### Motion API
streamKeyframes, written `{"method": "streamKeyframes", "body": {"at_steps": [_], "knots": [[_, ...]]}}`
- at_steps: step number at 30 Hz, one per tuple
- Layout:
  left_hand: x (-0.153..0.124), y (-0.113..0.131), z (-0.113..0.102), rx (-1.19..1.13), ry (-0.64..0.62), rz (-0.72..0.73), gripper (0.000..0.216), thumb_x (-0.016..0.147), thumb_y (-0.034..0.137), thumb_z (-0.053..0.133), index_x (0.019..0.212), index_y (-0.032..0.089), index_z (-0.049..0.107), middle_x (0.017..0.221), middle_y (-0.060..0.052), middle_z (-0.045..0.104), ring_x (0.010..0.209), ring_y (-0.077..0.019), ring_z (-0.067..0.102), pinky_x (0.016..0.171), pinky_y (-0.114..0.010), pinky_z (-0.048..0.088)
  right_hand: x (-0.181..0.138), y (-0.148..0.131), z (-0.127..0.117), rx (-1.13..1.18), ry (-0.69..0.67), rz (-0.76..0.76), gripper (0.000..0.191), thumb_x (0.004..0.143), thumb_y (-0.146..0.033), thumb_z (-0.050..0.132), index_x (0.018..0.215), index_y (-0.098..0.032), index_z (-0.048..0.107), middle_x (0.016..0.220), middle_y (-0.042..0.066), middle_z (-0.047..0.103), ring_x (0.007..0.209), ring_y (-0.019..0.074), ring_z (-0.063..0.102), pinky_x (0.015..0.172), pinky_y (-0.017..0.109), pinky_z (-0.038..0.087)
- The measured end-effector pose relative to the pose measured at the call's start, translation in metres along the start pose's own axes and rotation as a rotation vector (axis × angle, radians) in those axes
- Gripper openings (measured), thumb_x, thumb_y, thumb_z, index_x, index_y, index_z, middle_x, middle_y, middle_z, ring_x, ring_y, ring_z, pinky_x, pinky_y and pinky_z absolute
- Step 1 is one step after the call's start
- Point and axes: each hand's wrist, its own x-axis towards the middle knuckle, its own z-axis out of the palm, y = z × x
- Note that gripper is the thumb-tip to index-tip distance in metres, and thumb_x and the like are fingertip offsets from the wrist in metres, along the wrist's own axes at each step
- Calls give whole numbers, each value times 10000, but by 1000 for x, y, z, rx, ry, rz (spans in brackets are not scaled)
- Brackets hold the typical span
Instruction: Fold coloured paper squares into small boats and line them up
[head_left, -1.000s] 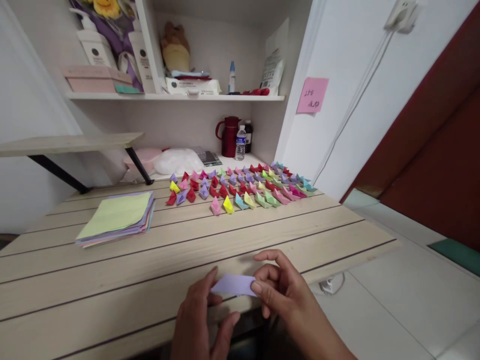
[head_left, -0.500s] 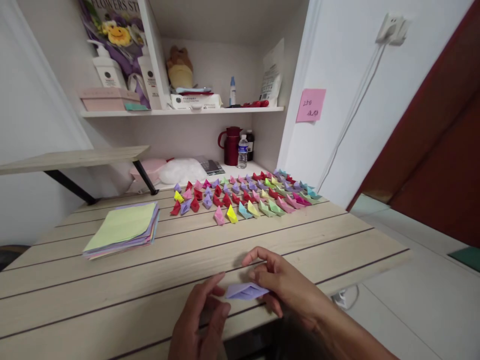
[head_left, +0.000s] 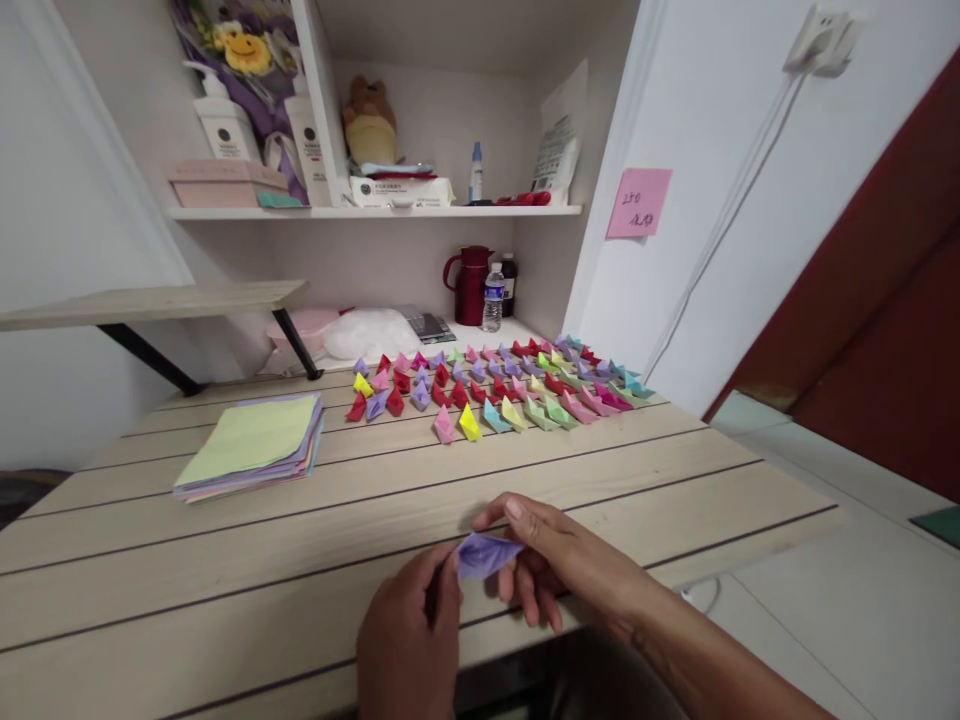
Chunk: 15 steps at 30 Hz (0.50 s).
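Observation:
A small folded piece of purple paper [head_left: 486, 556], pointed toward the right, is opened like a pocket just above the table's near edge. My left hand [head_left: 420, 620] pinches its left end between thumb and fingers. Around the right end curves my right hand [head_left: 551, 550], fingers apart, the forefinger behind the paper and other fingers below it. Whether the right hand touches the paper I cannot tell. Several folded paper boats [head_left: 495, 390] in red, purple, pink, green, yellow and blue stand in rows further back on the wooden table [head_left: 360, 510].
A stack of coloured paper sheets [head_left: 251, 445] lies at the left, near a raised wooden shelf [head_left: 157, 300] with black legs. Behind the boats stand a red jug [head_left: 471, 288] and a water bottle [head_left: 493, 298]. The table's right edge drops to the floor.
My left hand has closed on the paper's left end. The purple paper is raised slightly and more opened, and my right hand's grip has loosened. The view has shifted slightly.

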Motion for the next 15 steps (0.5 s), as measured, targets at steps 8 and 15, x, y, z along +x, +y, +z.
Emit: {"method": "streamKeyframes", "body": {"at_steps": [8, 15], "knots": [[1, 6, 12, 535, 173, 287, 213, 897, 208, 525, 873, 243, 733, 715, -16, 765, 572, -219, 670, 584, -320, 444, -14, 18, -9, -261, 95, -230, 404, 876, -365, 671, 1251, -282, 545, 985, 9, 552, 648, 100, 555, 489, 189, 450], [5, 14, 9, 531, 112, 199, 249, 905, 247, 525, 745, 262, 716, 597, -15, 721, 536, -222, 645, 549, -308, 349, -10, 32, -19, -796, 349, -543, 325, 887, -93, 516, 1132, -271, 634, 1195, 75, 450, 810, 139, 581, 759, 296, 505]]}}
